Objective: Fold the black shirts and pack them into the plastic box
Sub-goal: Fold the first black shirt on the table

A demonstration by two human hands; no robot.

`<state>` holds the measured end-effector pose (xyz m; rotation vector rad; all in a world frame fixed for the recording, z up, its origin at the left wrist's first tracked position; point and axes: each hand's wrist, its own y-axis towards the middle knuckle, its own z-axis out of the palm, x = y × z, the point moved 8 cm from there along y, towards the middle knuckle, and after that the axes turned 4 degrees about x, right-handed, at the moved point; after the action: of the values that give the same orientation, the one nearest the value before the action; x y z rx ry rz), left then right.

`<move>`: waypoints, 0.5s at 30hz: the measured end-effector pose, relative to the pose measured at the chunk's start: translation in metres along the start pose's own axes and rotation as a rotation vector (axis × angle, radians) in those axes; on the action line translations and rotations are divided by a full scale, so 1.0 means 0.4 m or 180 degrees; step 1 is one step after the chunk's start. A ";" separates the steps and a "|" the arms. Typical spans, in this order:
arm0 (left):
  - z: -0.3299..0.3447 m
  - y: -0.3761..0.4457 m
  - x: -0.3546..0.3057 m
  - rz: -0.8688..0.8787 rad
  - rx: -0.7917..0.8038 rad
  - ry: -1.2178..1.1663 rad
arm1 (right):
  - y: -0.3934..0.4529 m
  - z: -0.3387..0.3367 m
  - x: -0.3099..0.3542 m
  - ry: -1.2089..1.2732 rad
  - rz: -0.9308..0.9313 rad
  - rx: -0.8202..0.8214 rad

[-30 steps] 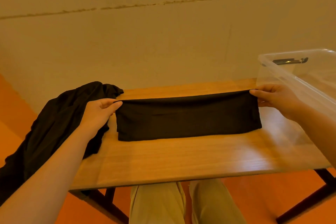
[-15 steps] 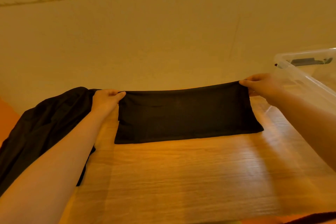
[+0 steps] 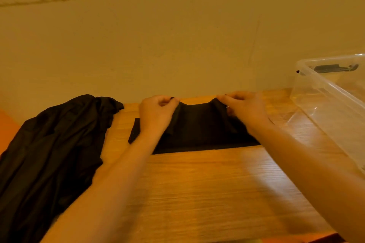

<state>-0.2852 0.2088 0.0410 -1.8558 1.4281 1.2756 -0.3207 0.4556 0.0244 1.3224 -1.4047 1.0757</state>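
Observation:
A partly folded black shirt [image 3: 197, 130] lies across the back of the wooden table [image 3: 197, 193]. My left hand [image 3: 157, 112] pinches its far edge left of centre, and my right hand [image 3: 245, 108] pinches the same edge right of centre. Between the hands the raised edge sags in a curve. The shirt's near edge stays flat on the table. A clear plastic box [image 3: 331, 104] stands at the right end of the table, to the right of my right hand. My forearms hide parts of the shirt's two ends.
A heap of unfolded black shirts [image 3: 53, 156] drapes over the table's left end and hangs down past it. A plain wall runs close behind the table. A dark clip [image 3: 335, 68] shows at the box's far rim.
Both hands have moved inward along the shirt's far edge, toward each other. The edge, stretched straight before, now sags between them and the shirt's ends bunch inward.

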 end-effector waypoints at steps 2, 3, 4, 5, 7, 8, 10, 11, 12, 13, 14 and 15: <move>0.053 -0.043 -0.028 0.0134 0.0127 -0.0029 | -0.034 0.056 0.001 0.0005 -0.0129 0.0061; 0.077 -0.061 -0.034 0.0168 0.0208 -0.0066 | -0.047 0.079 -0.002 -0.0032 -0.0184 0.0090; 0.098 -0.077 -0.036 0.0207 0.0260 -0.0121 | -0.058 0.098 -0.005 -0.0074 -0.0237 0.0111; 0.112 -0.089 -0.032 0.0240 0.0274 -0.0176 | -0.068 0.112 -0.007 -0.0103 -0.0294 0.0118; 0.123 -0.106 -0.022 0.0274 0.0223 -0.0222 | -0.084 0.126 -0.013 -0.0069 -0.0374 0.0104; 0.124 -0.111 -0.016 0.0300 0.0185 -0.0207 | -0.090 0.130 -0.014 -0.0049 -0.0407 0.0108; 0.124 -0.119 -0.009 0.0412 0.0159 -0.0149 | -0.102 0.133 -0.019 -0.0021 -0.0438 0.0123; 0.124 -0.123 -0.009 0.0493 0.0167 -0.0118 | -0.106 0.134 -0.023 0.0024 -0.0415 0.0118; 0.124 -0.128 -0.009 0.0583 0.0167 -0.0081 | -0.109 0.134 -0.027 0.0081 -0.0384 0.0113; 0.123 -0.133 -0.010 0.0661 0.0149 -0.0043 | -0.110 0.135 -0.030 0.0127 -0.0367 0.0119; 0.122 -0.137 -0.011 0.0727 0.0111 -0.0008 | -0.113 0.137 -0.031 0.0154 -0.0364 0.0134; 0.121 -0.140 -0.012 0.0783 0.0063 0.0031 | -0.116 0.140 -0.032 0.0162 -0.0372 0.0151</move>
<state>-0.2521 0.2693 0.0139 -1.7155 1.7099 1.3613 -0.2767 0.4016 0.0005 1.3841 -1.2556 1.0625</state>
